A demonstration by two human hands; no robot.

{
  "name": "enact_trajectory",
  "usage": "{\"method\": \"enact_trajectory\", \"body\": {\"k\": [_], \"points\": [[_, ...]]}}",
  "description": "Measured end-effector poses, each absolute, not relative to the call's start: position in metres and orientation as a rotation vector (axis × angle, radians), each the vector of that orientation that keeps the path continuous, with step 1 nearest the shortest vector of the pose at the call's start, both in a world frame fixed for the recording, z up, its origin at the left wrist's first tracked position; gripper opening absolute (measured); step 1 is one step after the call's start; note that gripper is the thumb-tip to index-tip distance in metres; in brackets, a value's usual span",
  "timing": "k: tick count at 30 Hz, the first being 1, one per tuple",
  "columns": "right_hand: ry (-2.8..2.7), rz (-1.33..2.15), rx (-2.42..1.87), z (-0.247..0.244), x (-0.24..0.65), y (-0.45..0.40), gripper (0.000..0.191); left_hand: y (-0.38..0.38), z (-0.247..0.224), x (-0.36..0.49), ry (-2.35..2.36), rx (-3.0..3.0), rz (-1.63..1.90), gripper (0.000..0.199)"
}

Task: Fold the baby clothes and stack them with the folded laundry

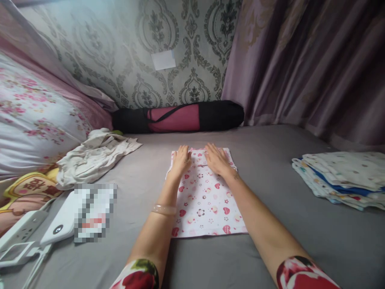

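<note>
Laid out on grey bed (129, 212) — white heart cloth (207, 196), w/ red hearts, small flowers & little figures, near edge fairly straight, far edge under both hands.

At heart cloth's far L corner: L hand (182, 158), palm down, fingers stretched out & close together, open, no grip on anything that shows. At far R part of heart cloth: R hand (217, 158), also palm down & open, fingers a bit apart, resting on the fabric w/o visible hold. Gap of bare print btwn the two. On L wrist, pale bangle (164, 209); both sleeves (138, 275) floral, pushed up nr elbows.

Beyond heart cloth, against patterned wall (120, 36): long black bag (221, 116) w/ dark pink middle & strap. Well R of heart cloth: stack of folded cloths (345, 174), incl. a blue layer. L of heart cloth: crumpled pale cloth (87, 160), floral pillow (33, 128) behind it. Nearer, also L of heart cloth: white device (64, 214) w/ round dark spot, pixelated item (105, 204) beside it, power strip (24, 230) & white cables (39, 261). Far R of heart cloth — purple curtain (270, 60).
</note>
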State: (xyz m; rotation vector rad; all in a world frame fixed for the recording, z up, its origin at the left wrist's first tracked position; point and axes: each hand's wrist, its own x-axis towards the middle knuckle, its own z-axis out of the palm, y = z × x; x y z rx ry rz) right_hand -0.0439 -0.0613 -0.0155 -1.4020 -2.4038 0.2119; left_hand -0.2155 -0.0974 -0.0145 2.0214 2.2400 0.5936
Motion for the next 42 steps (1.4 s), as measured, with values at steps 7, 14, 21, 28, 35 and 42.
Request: {"method": "enact_trajectory", "body": {"k": [7,14,21,28,35,42], "points": [[-2.575,0.164,-1.307,-0.029,-0.065,-0.074,0.058,-0.098,-0.034,-0.193,2.208,2.233,0.414,0.052],[-2.624,0.207,-1.38,-0.029,-0.068,-0.073,0.057,-0.1,-0.041,-0.199,2.323,2.179,0.28,0.056],[-2.657,0.305,-1.403,-0.029,-0.067,-0.072,0.057,-0.104,-0.034,-0.198,2.271,2.093,0.201,0.055],[-2.566,0.296,-1.405,-0.032,-0.066,-0.072,0.056,-0.102,-0.034,-0.199,2.273,2.074,0.306,0.055],[-2.361,0.069,-1.539,-0.036,-0.062,-0.066,0.06,-0.099,-0.039,-0.204,2.452,2.07,0.456,0.058],[-2.412,0.135,-1.661,-0.048,-0.059,-0.061,0.061,-0.097,-0.044,-0.214,2.391,1.972,0.256,0.062]]}}
